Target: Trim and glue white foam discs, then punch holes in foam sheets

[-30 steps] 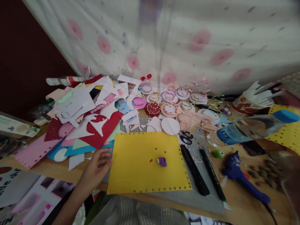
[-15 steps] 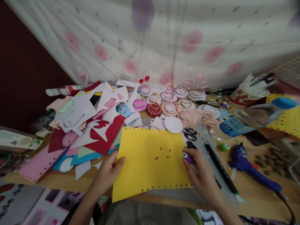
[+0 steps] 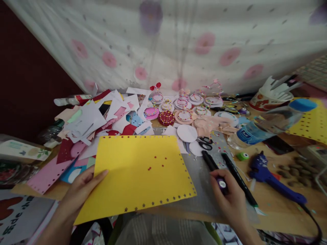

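Observation:
My left hand [image 3: 87,185] pinches the left edge of a yellow sheet of paper [image 3: 127,180], thumb on top. Small star-shaped holes run along the sheet's top, right and bottom borders, and a few tiny red bits lie on its middle. To the right of the sheet, my right hand [image 3: 231,195] is closed around a small purple craft punch [image 3: 221,183] with a white round button. Beside that hand lie a black marker [image 3: 209,160] and a longer black marker with green ends [image 3: 239,179]. Black-handled scissors [image 3: 205,143] rest beyond them.
Paper scraps [image 3: 89,119] pile up at the left. Decorated paper discs [image 3: 166,118] stand at the back. On the right are a water bottle [image 3: 270,126], a blue glue gun [image 3: 277,183], a green punch [image 3: 242,156] and a cup [image 3: 270,98] of strips.
My left hand has drawn the yellow sheet leftward. The purple punch, in my right hand, has come away from the sheet's right edge and turned, and now sits apart from the paper.

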A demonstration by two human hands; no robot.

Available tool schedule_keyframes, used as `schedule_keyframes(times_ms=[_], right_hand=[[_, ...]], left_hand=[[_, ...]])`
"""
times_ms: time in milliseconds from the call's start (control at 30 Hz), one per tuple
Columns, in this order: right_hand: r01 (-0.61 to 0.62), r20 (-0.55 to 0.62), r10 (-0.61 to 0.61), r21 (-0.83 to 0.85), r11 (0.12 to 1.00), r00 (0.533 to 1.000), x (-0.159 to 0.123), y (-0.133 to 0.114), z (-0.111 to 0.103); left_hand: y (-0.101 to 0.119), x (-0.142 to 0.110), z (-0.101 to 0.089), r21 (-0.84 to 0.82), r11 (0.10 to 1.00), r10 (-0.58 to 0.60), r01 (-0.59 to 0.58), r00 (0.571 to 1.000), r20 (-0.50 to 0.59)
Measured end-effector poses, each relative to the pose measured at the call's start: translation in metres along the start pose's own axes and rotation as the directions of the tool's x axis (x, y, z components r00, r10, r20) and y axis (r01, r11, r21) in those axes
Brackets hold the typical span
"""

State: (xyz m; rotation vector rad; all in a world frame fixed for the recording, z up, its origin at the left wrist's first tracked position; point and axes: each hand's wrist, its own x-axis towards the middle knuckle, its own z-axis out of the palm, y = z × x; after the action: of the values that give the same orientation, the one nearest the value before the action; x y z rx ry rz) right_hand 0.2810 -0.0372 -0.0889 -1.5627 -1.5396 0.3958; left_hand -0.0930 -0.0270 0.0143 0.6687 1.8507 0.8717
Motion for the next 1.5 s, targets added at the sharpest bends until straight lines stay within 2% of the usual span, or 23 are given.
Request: schedule_keyframes(times_ms=[100,167,233,300,367,400,433,467,500,533,600,667,733,867,900,967,1033,1100,1233,1333,1400,1467,1500], right_hand=[[0.069,-0.053,-0.070,-0.015,0.998,0.996,-0.010,-0.002,-0.005],[0.084,-0.082,-0.085,-0.015,0.996,0.993,-0.016,-0.004,-0.009],[0.072,-0.108,-0.074,-0.020,0.997,0.991,-0.022,-0.004,-0.013],[0.055,-0.138,-0.059,-0.034,0.998,0.989,-0.030,-0.002,-0.018],[0.023,-0.158,-0.030,-0.049,0.999,0.987,-0.038,0.001,-0.021],[0.000,-0.165,-0.009,-0.057,0.998,0.986,-0.042,0.003,-0.022],[-0.021,-0.169,0.010,-0.064,0.998,0.986,-0.045,0.004,-0.023],[-0.038,-0.168,0.026,-0.066,0.997,0.985,-0.047,0.004,-0.022],[-0.045,-0.163,0.034,-0.064,0.997,0.986,-0.048,0.004,-0.021],[-0.042,-0.157,0.032,-0.058,0.997,0.987,-0.048,0.004,-0.020],[-0.024,-0.140,0.016,-0.049,0.999,0.990,-0.045,0.003,-0.018],[-0.005,-0.120,-0.001,-0.057,0.998,0.993,-0.039,0.001,-0.015],[-0.002,-0.079,-0.004,-0.079,0.997,0.997,-0.031,0.000,-0.010],[0.070,0.119,-0.060,-0.082,0.994,0.991,-0.014,0.003,0.003],[0.123,0.171,-0.108,-0.082,0.989,0.979,-0.010,0.004,0.007],[0.259,0.256,-0.224,-0.111,0.960,0.940,0.000,0.008,0.014],[0.392,0.316,-0.325,-0.177,0.903,0.891,0.009,0.014,0.019],[0.484,0.366,-0.379,-0.259,0.836,0.850,0.017,0.022,0.020],[0.533,0.435,-0.366,-0.369,0.761,0.823,0.028,0.036,0.017],[0.522,0.420,-0.362,-0.373,0.767,0.832,0.033,0.037,0.010],[0.515,0.379,-0.381,-0.367,0.775,0.843,0.032,0.031,0.005],[0.500,0.320,-0.398,-0.367,0.785,0.860,0.027,0.024,0.000],[0.489,0.283,-0.405,-0.368,0.791,0.869,0.022,0.021,-0.002]], left_hand=[[0.014,0.001,0.005,-0.002,0.999,0.044,-0.044,0.999,0.003],[0.030,0.005,0.028,0.024,0.969,0.245,-0.246,0.969,0.040],[0.051,0.007,0.061,0.123,0.834,0.518,-0.538,0.839,0.166],[0.073,0.003,0.096,0.270,0.591,0.706,-0.760,0.649,0.283],[0.092,-0.007,0.122,0.366,0.326,0.818,-0.872,0.454,0.353],[0.100,-0.013,0.130,0.374,0.225,0.850,-0.900,0.369,0.377],[0.106,-0.018,0.136,0.368,0.153,0.864,-0.917,0.305,0.401],[0.110,-0.022,0.138,0.363,0.114,0.869,-0.925,0.270,0.414],[0.113,-0.024,0.137,0.361,0.102,0.871,-0.927,0.259,0.417],[0.113,-0.024,0.134,0.365,0.118,0.871,-0.924,0.272,0.408],[0.111,-0.018,0.122,0.367,0.220,0.873,-0.904,0.350,0.340],[0.104,-0.007,0.103,0.296,0.392,0.851,-0.871,0.465,0.243],[0.092,0.005,0.080,0.155,0.588,0.776,-0.794,0.607,0.168],[0.057,0.023,0.026,-0.021,0.863,0.504,-0.504,0.861,0.062],[0.046,0.025,0.014,-0.046,0.913,0.409,-0.406,0.910,0.067],[0.023,0.026,-0.007,-0.070,0.969,0.241,-0.237,0.969,0.061],[0.003,0.025,-0.019,-0.082,0.992,0.101,-0.095,0.992,0.071],[-0.013,0.023,-0.022,-0.096,0.995,0.014,-0.002,0.993,0.120],[-0.029,0.024,-0.007,-0.108,0.993,-0.023,0.050,0.971,0.239],[-0.030,0.032,0.012,-0.048,0.998,0.057,-0.044,0.950,0.308],[-0.025,0.035,0.021,0.048,0.981,0.164,-0.187,0.938,0.306],[-0.017,0.033,0.026,0.236,0.888,0.368,-0.395,0.918,0.150],[-0.013,0.028,0.026,0.353,0.802,0.498,-0.482,0.866,0.049]])
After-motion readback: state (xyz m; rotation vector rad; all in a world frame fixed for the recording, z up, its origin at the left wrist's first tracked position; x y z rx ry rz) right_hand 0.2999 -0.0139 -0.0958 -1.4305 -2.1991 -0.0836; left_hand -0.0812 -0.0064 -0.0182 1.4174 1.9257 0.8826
